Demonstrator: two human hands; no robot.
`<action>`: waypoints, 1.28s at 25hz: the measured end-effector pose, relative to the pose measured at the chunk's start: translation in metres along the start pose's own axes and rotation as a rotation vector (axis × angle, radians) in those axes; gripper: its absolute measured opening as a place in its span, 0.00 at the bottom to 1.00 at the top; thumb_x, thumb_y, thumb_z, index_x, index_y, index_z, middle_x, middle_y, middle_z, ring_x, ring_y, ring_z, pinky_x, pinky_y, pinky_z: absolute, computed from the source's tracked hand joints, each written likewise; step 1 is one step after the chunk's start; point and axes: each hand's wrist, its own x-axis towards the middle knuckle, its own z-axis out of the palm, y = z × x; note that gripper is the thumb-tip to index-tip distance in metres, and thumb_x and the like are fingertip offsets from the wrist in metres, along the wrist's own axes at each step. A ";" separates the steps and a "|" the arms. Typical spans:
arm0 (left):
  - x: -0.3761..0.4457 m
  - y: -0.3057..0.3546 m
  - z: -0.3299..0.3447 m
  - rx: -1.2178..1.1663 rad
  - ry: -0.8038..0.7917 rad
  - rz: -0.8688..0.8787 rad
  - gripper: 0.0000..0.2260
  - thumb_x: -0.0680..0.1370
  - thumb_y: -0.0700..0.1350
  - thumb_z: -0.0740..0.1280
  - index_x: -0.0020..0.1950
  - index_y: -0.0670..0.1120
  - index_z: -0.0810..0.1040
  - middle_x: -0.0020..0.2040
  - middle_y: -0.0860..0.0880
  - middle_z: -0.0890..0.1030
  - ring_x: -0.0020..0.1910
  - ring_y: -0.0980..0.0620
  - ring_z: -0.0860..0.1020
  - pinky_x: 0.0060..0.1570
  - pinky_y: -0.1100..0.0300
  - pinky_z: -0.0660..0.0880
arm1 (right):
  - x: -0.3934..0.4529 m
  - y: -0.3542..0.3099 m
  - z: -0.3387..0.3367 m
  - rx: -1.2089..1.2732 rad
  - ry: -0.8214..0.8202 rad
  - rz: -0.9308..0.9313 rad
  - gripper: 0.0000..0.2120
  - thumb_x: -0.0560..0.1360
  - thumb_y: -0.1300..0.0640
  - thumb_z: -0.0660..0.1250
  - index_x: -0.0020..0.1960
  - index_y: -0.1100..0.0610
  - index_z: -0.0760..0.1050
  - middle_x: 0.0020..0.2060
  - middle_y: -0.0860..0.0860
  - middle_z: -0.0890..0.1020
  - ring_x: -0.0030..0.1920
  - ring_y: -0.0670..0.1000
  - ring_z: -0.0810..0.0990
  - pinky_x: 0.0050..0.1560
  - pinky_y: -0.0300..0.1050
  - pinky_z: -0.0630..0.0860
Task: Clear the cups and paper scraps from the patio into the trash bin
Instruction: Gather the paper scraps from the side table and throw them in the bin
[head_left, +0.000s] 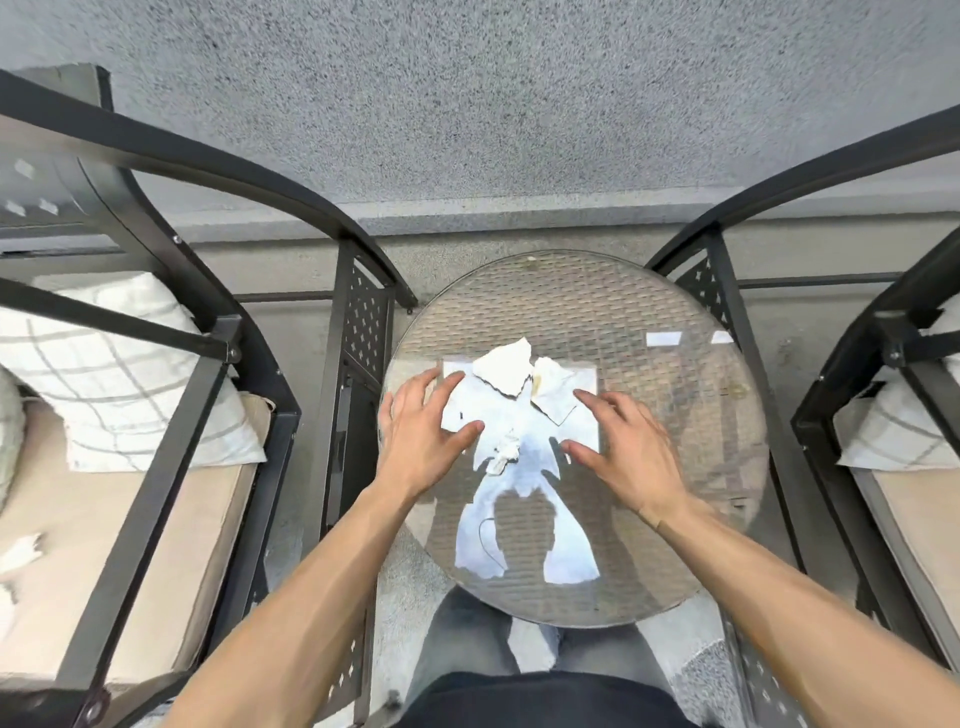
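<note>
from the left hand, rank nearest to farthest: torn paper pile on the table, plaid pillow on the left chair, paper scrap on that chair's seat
From the left hand:
1. Torn paper pile, just right, under the fingertips.
2. Plaid pillow, left, on the chair.
3. Paper scrap, far left on the seat cushion.

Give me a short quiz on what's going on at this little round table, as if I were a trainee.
1. True or false: both hands are closed around a cup.
2. Where do most of the paper scraps lie? A) on the round glass table B) on the floor C) in a bin
3. Name one spot away from the table with paper on it.

Key
1. False: the left hand and right hand are open, fingers spread beside the paper scraps; no cup shows.
2. A: on the glass table.
3. The seat cushion of the left chair, where a torn white piece lies.
</note>
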 end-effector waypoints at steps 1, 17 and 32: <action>0.003 -0.009 0.005 0.007 -0.020 -0.025 0.28 0.74 0.62 0.66 0.72 0.57 0.65 0.72 0.50 0.66 0.72 0.48 0.61 0.70 0.43 0.55 | 0.003 -0.002 0.009 0.003 -0.020 0.011 0.29 0.72 0.41 0.68 0.70 0.49 0.67 0.60 0.51 0.74 0.60 0.56 0.73 0.57 0.53 0.73; 0.037 -0.067 0.078 -0.029 -0.285 -0.094 0.16 0.76 0.51 0.68 0.63 0.52 0.75 0.58 0.49 0.71 0.53 0.48 0.76 0.53 0.51 0.75 | 0.037 -0.056 0.136 -0.220 -0.186 0.124 0.19 0.75 0.45 0.64 0.64 0.49 0.72 0.57 0.48 0.78 0.56 0.51 0.77 0.45 0.45 0.73; 0.104 -0.011 0.074 -0.176 -0.366 0.035 0.19 0.79 0.45 0.65 0.70 0.53 0.69 0.54 0.48 0.78 0.54 0.50 0.76 0.54 0.52 0.75 | 0.073 0.008 0.083 0.199 -0.035 0.253 0.14 0.73 0.61 0.69 0.56 0.48 0.79 0.49 0.47 0.81 0.52 0.49 0.76 0.49 0.43 0.74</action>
